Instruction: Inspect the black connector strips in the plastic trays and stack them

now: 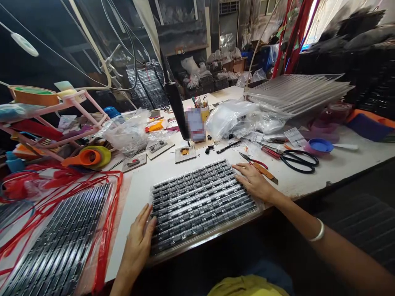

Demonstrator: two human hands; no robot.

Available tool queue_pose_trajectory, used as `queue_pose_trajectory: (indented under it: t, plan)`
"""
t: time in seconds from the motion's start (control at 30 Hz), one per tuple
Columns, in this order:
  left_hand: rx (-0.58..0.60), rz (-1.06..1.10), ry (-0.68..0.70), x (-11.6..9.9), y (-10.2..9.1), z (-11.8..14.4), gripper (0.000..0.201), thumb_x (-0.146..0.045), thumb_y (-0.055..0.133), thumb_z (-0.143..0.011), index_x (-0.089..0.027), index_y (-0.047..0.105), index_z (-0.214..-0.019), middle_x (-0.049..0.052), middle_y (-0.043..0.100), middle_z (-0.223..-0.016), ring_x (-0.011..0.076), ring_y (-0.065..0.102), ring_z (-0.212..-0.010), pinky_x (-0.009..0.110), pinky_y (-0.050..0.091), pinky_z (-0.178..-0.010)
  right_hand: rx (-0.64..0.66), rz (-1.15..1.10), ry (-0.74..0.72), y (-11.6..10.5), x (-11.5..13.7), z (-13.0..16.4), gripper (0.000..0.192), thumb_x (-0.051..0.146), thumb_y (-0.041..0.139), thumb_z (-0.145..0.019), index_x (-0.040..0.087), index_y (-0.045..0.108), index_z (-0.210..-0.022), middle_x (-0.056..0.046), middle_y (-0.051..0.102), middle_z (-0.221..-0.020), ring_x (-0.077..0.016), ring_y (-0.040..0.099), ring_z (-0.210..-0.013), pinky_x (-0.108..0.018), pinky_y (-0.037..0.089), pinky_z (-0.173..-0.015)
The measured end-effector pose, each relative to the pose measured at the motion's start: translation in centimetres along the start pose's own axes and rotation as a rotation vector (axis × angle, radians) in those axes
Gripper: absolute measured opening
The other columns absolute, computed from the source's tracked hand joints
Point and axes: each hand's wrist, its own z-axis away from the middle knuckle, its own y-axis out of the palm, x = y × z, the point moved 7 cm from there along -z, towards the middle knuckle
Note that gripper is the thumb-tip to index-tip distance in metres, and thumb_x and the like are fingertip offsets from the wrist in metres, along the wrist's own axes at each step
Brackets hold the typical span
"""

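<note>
A clear plastic tray filled with rows of small black parts lies at the table's front edge, its near side slightly past the edge. My left hand grips its left side, thumb against the rim and fingers along the outside. At the far right corner, my right hand holds the other side, its fingers resting on the rim. What exactly the black parts are is too small to tell.
A second filled tray lies left among red straps. Black-handled scissors, pliers and an orange cutter lie right. Beyond stand a small fixture block, a black nozzle-like tube, plastic bags and stacked clear trays.
</note>
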Motion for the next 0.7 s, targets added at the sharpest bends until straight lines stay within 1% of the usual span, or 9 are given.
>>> queue_pose_trajectory:
  t: [0.1, 0.23, 0.33, 0.4, 0.47, 0.53, 0.6, 0.67, 0.7]
  plan:
    - [-0.026, -0.137, 0.015, -0.6, 1.0, 0.6, 0.050, -0.043, 0.034, -0.093, -0.024, 0.045, -0.138, 0.011, 0.047, -0.143, 0.0276, 0.042, -0.133, 0.053, 0.031, -0.110, 0.042, 0.065, -0.006, 1.4, 0.6, -0.7, 0.044, 0.025, 0.031, -0.093, 0.022, 0.052, -0.133, -0.011, 0.055, -0.132, -0.0281, 0.052, -0.112, -0.051, 0.041, -0.097]
    - [-0.021, -0.275, 0.044, -1.3, 1.1, 0.3, 0.050, -0.040, 0.031, -0.093, -0.021, 0.046, -0.137, 0.014, 0.053, -0.137, 0.0289, 0.047, -0.129, 0.055, 0.034, -0.106, 0.090, 0.138, -0.019, 2.3, 1.3, -1.3, 0.052, 0.010, 0.033, -0.085, 0.014, 0.049, -0.135, -0.016, 0.056, -0.131, -0.0327, 0.052, -0.111, -0.059, 0.036, -0.096]
    - [0.083, -0.287, 0.086, -1.8, 0.5, -0.3, 0.050, -0.041, 0.033, -0.092, -0.018, 0.050, -0.134, 0.013, 0.056, -0.134, 0.0268, 0.050, -0.127, 0.052, 0.036, -0.106, 0.109, 0.139, -0.065, 2.1, 1.4, -1.3, 0.051, 0.011, 0.034, -0.084, 0.012, 0.051, -0.132, -0.017, 0.058, -0.129, -0.0325, 0.055, -0.109, -0.058, 0.038, -0.095]
    - [0.194, -0.245, 0.123, -2.0, -0.3, -0.3, 0.049, -0.039, 0.035, -0.092, -0.019, 0.050, -0.134, 0.009, 0.055, -0.136, 0.0229, 0.049, -0.127, 0.046, 0.038, -0.108, 0.095, 0.087, -0.110, 1.6, 0.9, -0.8, 0.046, 0.017, 0.033, -0.089, 0.015, 0.053, -0.131, -0.014, 0.059, -0.129, -0.0297, 0.056, -0.112, -0.053, 0.043, -0.096]
    - [0.308, -0.199, 0.153, -2.0, -1.4, 0.4, 0.047, -0.032, 0.035, -0.092, -0.023, 0.046, -0.137, 0.005, 0.052, -0.139, 0.0197, 0.046, -0.130, 0.041, 0.038, -0.108, 0.056, -0.020, -0.162, 0.9, 0.0, 0.4, 0.043, 0.026, 0.033, -0.094, 0.021, 0.054, -0.131, -0.009, 0.059, -0.129, -0.0259, 0.054, -0.119, -0.047, 0.044, -0.099]
    - [0.399, -0.182, 0.191, -2.0, -2.6, 2.0, 0.052, -0.020, 0.035, -0.089, -0.028, 0.041, -0.140, 0.001, 0.047, -0.143, 0.0189, 0.041, -0.134, 0.040, 0.038, -0.108, 0.037, -0.095, -0.215, 0.2, -1.2, 2.0, 0.043, 0.028, 0.034, -0.094, 0.026, 0.052, -0.133, -0.007, 0.058, -0.131, -0.0254, 0.051, -0.125, -0.047, 0.044, -0.101]
    - [0.450, -0.209, 0.239, -1.8, -3.2, 4.0, 0.069, -0.007, 0.036, -0.080, -0.033, 0.032, -0.144, -0.002, 0.040, -0.147, 0.0198, 0.035, -0.137, 0.042, 0.035, -0.110, 0.097, -0.081, -0.302, -0.4, -1.8, 4.1, 0.049, 0.023, 0.036, -0.092, 0.031, 0.044, -0.140, -0.005, 0.054, -0.136, -0.0251, 0.046, -0.129, -0.047, 0.045, -0.100]
    - [0.444, -0.272, 0.298, -1.4, -3.1, 6.1, 0.083, 0.000, 0.036, -0.073, -0.036, 0.022, -0.146, -0.002, 0.034, -0.150, 0.0214, 0.030, -0.139, 0.047, 0.032, -0.111, 0.198, -0.018, -0.410, -1.0, -1.7, 6.4, 0.063, 0.015, 0.038, -0.086, 0.035, 0.032, -0.146, -0.004, 0.044, -0.144, -0.0245, 0.040, -0.133, -0.046, 0.045, -0.099]
    - [0.420, -0.311, 0.327, -1.1, -2.8, 6.9, 0.085, 0.000, 0.036, -0.073, -0.035, 0.017, -0.148, -0.001, 0.031, -0.151, 0.0224, 0.027, -0.140, 0.049, 0.030, -0.112, 0.247, 0.021, -0.456, -1.2, -1.4, 7.5, 0.071, 0.012, 0.040, -0.082, 0.035, 0.027, -0.148, -0.003, 0.038, -0.148, -0.0246, 0.036, -0.135, -0.046, 0.045, -0.100]
